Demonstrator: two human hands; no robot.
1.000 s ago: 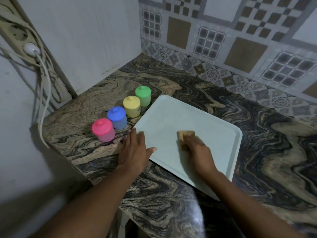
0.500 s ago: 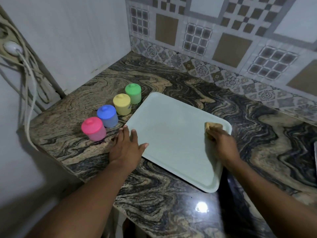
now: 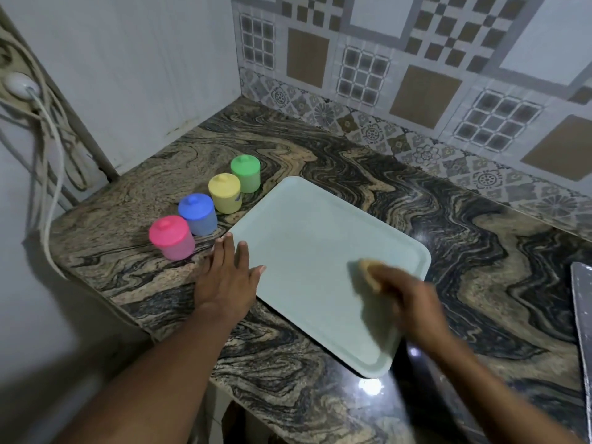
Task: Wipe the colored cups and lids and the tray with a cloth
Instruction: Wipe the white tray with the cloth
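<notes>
Right hand (image 3: pixel 413 302): smeared by motion blur, fingers bent over a yellowish cloth (image 3: pixel 367 271), grasping it and pressing it onto the near right part of the pale green tray (image 3: pixel 314 238). Left hand (image 3: pixel 226 278): released, fingers straight, palm down. It straddles the tray's left corner, thumb on the tray surface, outer fingers on the desk (image 3: pixel 336 161). The tray lies flat on the marbled desk, set at an angle to the desk's front edge. Left of the tray, four lidded cups stand upright in a close diagonal row: pink cup (image 3: pixel 173 237) nearest, then blue cup (image 3: pixel 198 213), yellow cup (image 3: pixel 225 192) and green cup (image 3: pixel 246 173) farthest. Whether neighbours touch cannot be told. The pink cup stands near the left fingertips, apart from them. Patterned tiled wall (image 3: pixel 416 75) behind the desk; a white cable (image 3: pixel 53 174) hangs at far left.
</notes>
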